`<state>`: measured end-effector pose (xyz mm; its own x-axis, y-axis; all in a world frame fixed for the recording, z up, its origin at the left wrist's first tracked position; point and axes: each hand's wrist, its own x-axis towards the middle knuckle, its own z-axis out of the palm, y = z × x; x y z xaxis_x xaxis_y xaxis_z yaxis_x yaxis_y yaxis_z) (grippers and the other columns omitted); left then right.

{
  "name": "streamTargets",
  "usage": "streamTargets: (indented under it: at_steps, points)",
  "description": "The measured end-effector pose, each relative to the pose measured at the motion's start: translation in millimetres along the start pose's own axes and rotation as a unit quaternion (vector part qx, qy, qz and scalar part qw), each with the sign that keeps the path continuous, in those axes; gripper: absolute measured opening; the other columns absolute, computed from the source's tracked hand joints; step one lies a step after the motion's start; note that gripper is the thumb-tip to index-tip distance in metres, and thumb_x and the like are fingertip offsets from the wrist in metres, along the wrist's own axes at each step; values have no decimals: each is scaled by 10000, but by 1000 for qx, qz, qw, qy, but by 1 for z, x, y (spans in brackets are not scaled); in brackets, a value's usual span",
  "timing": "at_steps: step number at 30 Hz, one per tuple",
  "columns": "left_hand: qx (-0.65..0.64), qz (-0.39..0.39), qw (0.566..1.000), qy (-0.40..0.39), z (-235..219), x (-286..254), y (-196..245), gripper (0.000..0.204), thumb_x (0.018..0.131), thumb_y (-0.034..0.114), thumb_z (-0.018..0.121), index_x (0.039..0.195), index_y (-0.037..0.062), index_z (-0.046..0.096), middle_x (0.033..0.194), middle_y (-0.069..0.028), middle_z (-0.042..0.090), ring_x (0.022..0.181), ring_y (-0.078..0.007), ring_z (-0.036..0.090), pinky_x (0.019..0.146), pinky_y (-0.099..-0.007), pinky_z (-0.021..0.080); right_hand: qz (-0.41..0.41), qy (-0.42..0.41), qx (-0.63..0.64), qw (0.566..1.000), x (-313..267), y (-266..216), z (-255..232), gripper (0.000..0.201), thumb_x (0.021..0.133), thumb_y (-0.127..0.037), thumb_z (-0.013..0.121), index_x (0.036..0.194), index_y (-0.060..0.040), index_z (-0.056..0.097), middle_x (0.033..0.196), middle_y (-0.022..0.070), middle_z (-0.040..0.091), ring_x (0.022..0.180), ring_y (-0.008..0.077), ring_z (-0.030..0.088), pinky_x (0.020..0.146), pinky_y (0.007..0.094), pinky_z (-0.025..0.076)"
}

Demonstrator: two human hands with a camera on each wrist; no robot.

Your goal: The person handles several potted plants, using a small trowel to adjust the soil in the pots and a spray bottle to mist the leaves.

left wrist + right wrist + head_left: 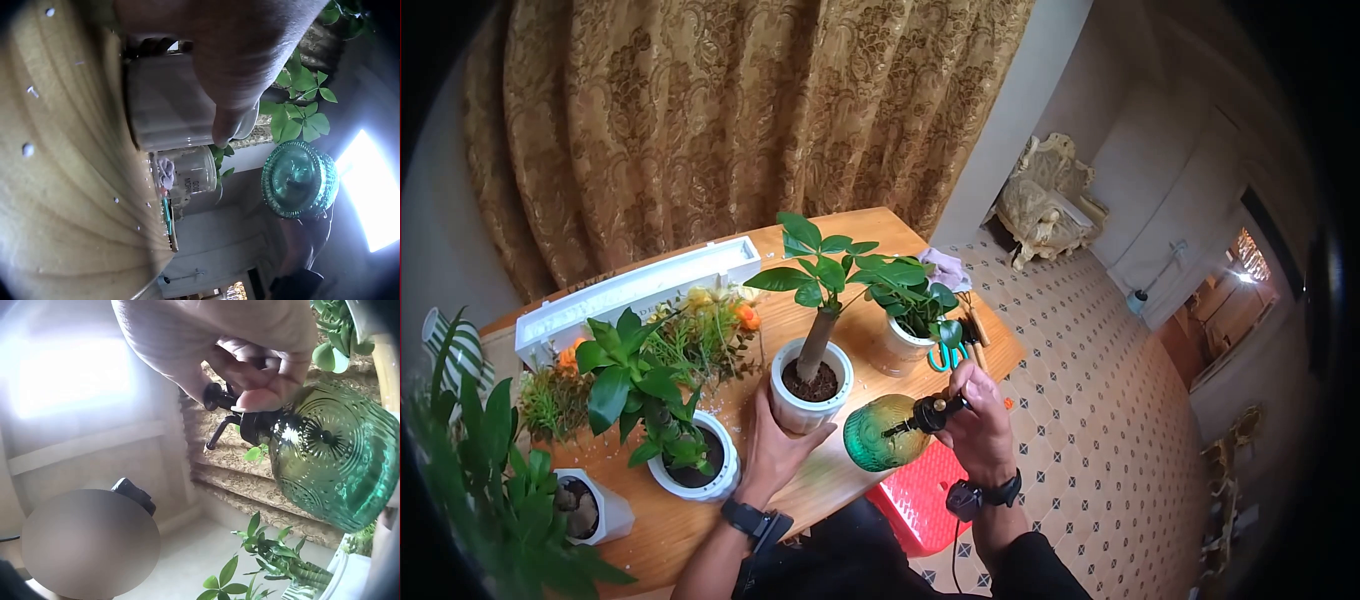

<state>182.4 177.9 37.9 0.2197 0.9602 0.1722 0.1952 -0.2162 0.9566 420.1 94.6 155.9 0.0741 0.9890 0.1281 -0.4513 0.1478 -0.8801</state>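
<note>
My left hand (775, 450) holds a white flowerpot (812, 408) by its near side on the wooden table. In it a small tree with a thick bare trunk (816, 345) and glossy green leaves grows from dark soil. Held in my right hand (982, 428) by its black pump top (935, 410) is a ribbed glass spray bottle (337, 456), green at the base and amber toward the neck. The bottle is tilted on its side, just right of the pot, with its base toward the left. In the left wrist view, my thumb (226, 125) lies along the pot's wall.
Another potted plant (908, 335) stands behind, near teal-handled scissors (948, 357) and a lilac cloth (945, 268). At left are more potted plants (690, 475), orange and yellow flowers (700, 330) and a long white planter (640, 290). A red stool (925, 500) is below the table edge.
</note>
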Motion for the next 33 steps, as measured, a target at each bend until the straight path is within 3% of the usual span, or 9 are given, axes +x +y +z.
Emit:
streamTargets:
  at_steps: [9, 15, 17, 21, 23, 25, 27, 31, 33]
  points:
    - [18, 7, 1000, 6, 0, -3, 1, 1179, 712, 251, 944, 1567, -39, 185, 1546, -263, 381, 1456, -388, 391, 1211, -471, 344, 9, 4, -9, 1000, 2, 0, 3, 233, 994, -281, 658, 1000, -70, 558, 735, -21, 506, 502, 52, 388, 457, 242, 367]
    - [64, 168, 978, 108, -2, -12, 9, 990, 799, 259, 862, 1547, -21, 279, 1548, -257, 405, 1439, -379, 407, 1222, -463, 309, 26, 31, -14, 999, 3, -2, 6, 212, 1021, -278, 636, 1009, -82, 555, 662, -61, 427, 495, 45, 362, 466, 244, 359]
    - [91, 275, 944, 156, -6, -15, 13, 871, 834, 325, 808, 1495, -31, 369, 1505, -283, 443, 1406, -401, 441, 1199, -481, 339, 20, 40, -36, 998, 2, 2, 6, 207, 1043, -284, 611, 1010, -88, 554, 650, -69, 405, 497, 44, 355, 476, 243, 369]
    - [83, 352, 919, 159, 0, -26, 22, 888, 812, 463, 821, 1434, -41, 438, 1460, -294, 475, 1369, -416, 475, 1167, -491, 382, 25, 45, -36, 998, -1, 0, 12, 209, 1054, -289, 599, 1028, -86, 557, 640, -70, 391, 505, 47, 360, 489, 241, 382]
    - [68, 383, 919, 68, 6, -35, 46, 1009, 729, 422, 920, 1466, -21, 393, 1457, -266, 468, 1329, -397, 513, 1133, -498, 422, 54, 38, -25, 998, -4, -3, 16, 196, 1055, -278, 600, 1052, -87, 558, 641, -68, 391, 515, 55, 373, 503, 241, 400]
    - [69, 376, 924, 22, 13, -38, 63, 1044, 704, 421, 942, 1475, -23, 396, 1451, -267, 473, 1327, -408, 514, 1111, -496, 444, 72, 33, -4, 997, -7, -5, 20, 189, 1058, -273, 596, 1065, -88, 559, 640, -67, 391, 518, 60, 379, 507, 242, 405]
    - [11, 295, 955, -34, 21, -39, 77, 1025, 708, 373, 947, 1479, -31, 405, 1428, -275, 489, 1305, -428, 527, 1086, -505, 464, 89, 28, 17, 996, -8, -7, 23, 182, 1062, -267, 593, 1078, -89, 559, 639, -65, 392, 522, 65, 384, 510, 244, 410]
    - [-17, 190, 978, -84, 23, -39, 80, 977, 664, 290, 971, 1440, -28, 468, 1343, -227, 590, 1224, -338, 619, 1043, -425, 503, 123, 20, 31, 992, -9, -8, 26, 186, 1072, -274, 578, 1090, -89, 560, 634, -56, 398, 514, 65, 386, 497, 237, 393]
    - [-13, 203, 975, -85, 20, -39, 82, 959, 660, 259, 962, 1435, -24, 473, 1280, -198, 630, 1168, -304, 650, 1020, -400, 513, 133, 17, 32, 990, -8, -8, 26, 193, 1075, -277, 575, 1092, -86, 562, 634, -50, 412, 505, 63, 382, 484, 232, 377]
